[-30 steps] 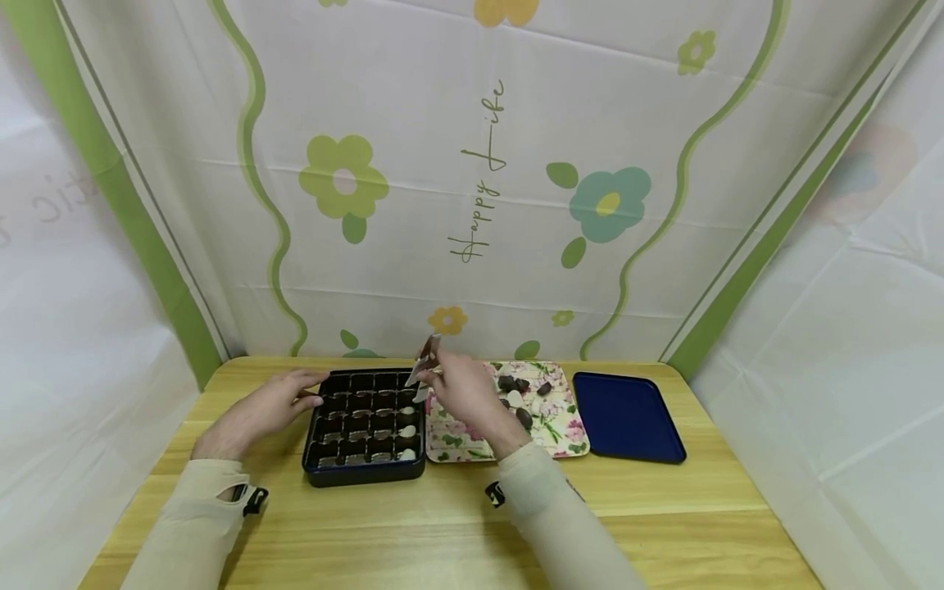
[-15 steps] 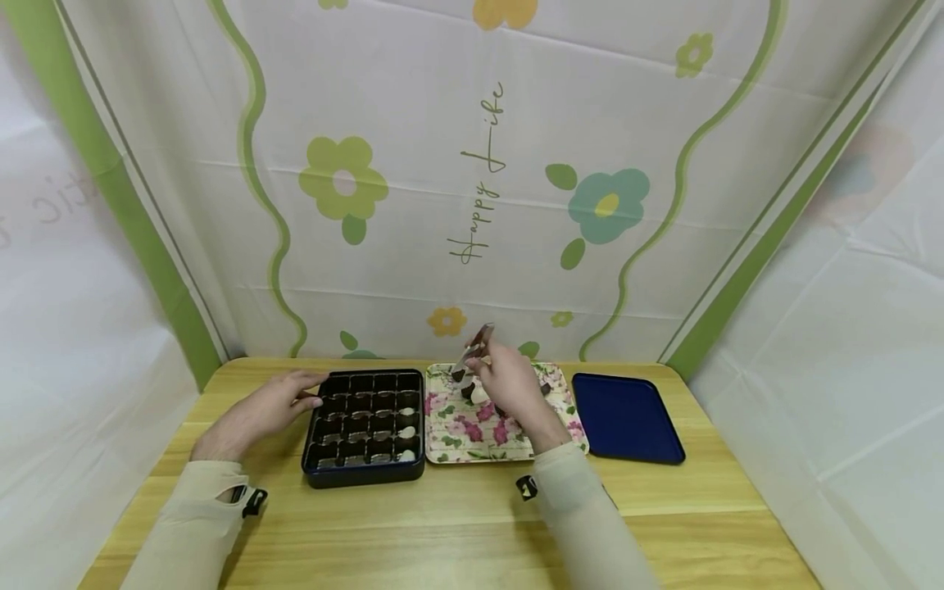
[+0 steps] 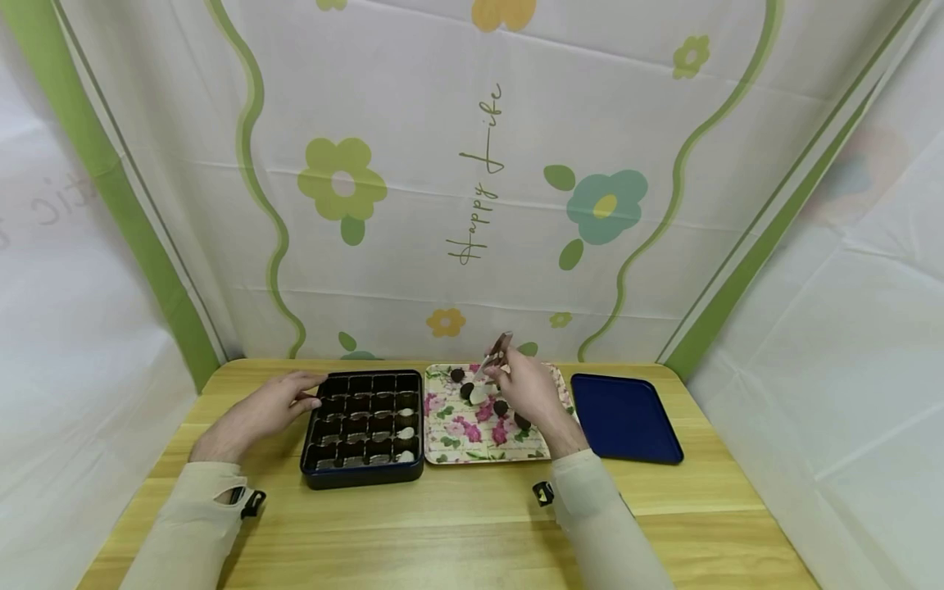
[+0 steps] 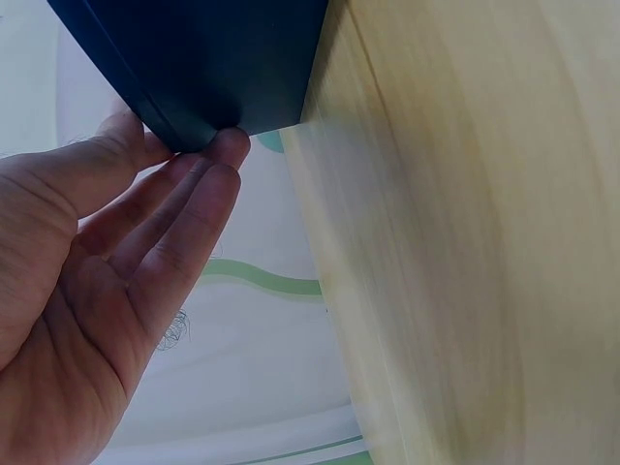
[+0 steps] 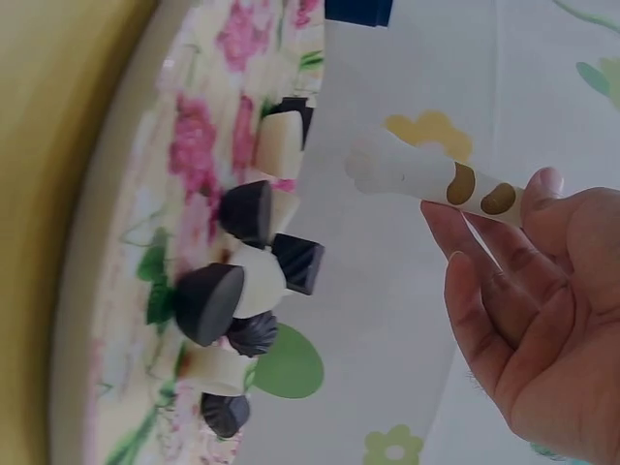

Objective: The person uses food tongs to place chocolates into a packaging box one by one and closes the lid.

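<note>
My right hand (image 3: 533,395) holds a pair of tongs over the floral tray (image 3: 446,449). The tongs (image 5: 417,172) are white, paw-shaped at the end and marked with brown spots. Their tip overlaps a white chocolate (image 3: 479,396) in the head view; from the right wrist no chocolate shows at it. Several dark chocolates (image 5: 208,305) and white ones lie on the tray. With fingers mostly straight, my left hand (image 3: 258,412) touches the back left corner of a dark blue box (image 4: 208,63). Three white chocolates (image 3: 405,433) sit in the right-hand column of its divided black insert.
A flat blue lid (image 3: 627,418) lies right of the tray. Box, tray and lid stand side by side on the wooden table (image 3: 413,537). A white flowered cloth (image 3: 413,205) hangs behind the table, with more cloth at both sides.
The right hand and tongs have moved right, from over the box's right column to over the floral tray. My left hand has stayed at the box corner.
</note>
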